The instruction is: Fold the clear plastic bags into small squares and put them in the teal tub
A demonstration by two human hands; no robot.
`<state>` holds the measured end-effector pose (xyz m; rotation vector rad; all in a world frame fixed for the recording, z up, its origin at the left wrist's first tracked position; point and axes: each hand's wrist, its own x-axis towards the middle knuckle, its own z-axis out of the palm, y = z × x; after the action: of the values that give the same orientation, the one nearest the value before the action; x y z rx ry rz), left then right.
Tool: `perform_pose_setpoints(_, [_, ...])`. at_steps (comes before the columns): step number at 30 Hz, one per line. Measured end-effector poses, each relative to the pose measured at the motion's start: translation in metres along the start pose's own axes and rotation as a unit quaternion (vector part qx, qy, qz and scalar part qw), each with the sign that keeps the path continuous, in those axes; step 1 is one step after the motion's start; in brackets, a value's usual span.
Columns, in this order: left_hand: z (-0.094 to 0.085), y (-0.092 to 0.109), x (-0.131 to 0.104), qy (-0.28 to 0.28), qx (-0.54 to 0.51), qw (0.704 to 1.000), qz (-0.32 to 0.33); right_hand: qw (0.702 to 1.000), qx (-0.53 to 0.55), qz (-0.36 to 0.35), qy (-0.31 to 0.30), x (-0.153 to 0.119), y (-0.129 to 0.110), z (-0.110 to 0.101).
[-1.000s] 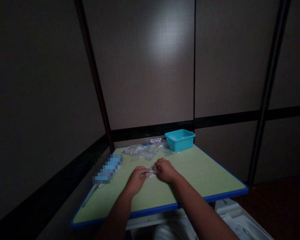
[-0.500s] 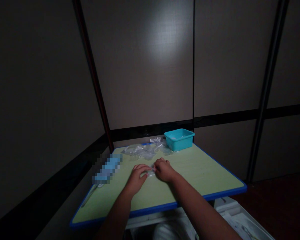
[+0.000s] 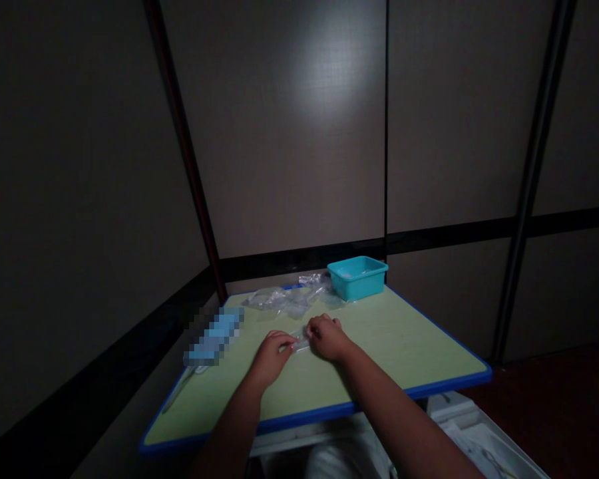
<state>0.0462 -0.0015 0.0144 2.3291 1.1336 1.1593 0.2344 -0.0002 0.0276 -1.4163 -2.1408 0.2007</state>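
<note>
A small clear plastic bag (image 3: pixel 301 341) lies low over the light green table (image 3: pixel 389 352), between my two hands. My left hand (image 3: pixel 273 352) pinches its left side between thumb and forefinger. At the other side my right hand (image 3: pixel 326 336) is closed, its curled fingers on the bag's right part. Those fingers hide part of the bag, and I cannot make out whether anything is inside it. Beyond the hands, crumpled clear plastic bags (image 3: pixel 279 301) are spread on the tabletop.
A turquoise basket (image 3: pixel 359 286) stands at the table's back edge. At the left edge lies a blurred-out blue item (image 3: pixel 214 338) with a pale cable or strap (image 3: pixel 178 388) trailing from it. An open white drawer (image 3: pixel 472 426) is below on the right. Dark panelled walls (image 3: pixel 299 166) enclose the table.
My left thumb and forefinger have closed together on the bag's left side, where they were apart before. More of the bag shows between the hands. My right hand has barely moved.
</note>
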Motion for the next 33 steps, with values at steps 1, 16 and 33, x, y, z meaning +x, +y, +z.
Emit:
perform_pose_setpoints(1, [0.000, 0.000, 0.000, 0.001, 0.001, 1.000, -0.002, 1.000, 0.001, 0.003, 0.002, 0.000, 0.000, 0.000])
perform_pose_setpoints(16, [0.002, -0.004, 0.000, 0.013, 0.019, 1.000, -0.020, 1.000, 0.021, 0.019, -0.009, 0.000, -0.001, -0.004])
perform_pose_setpoints(33, [0.002, -0.005, 0.001, 0.012, 0.052, 0.998, -0.022, 0.997, 0.063, 0.007, -0.035, -0.002, -0.001, -0.011])
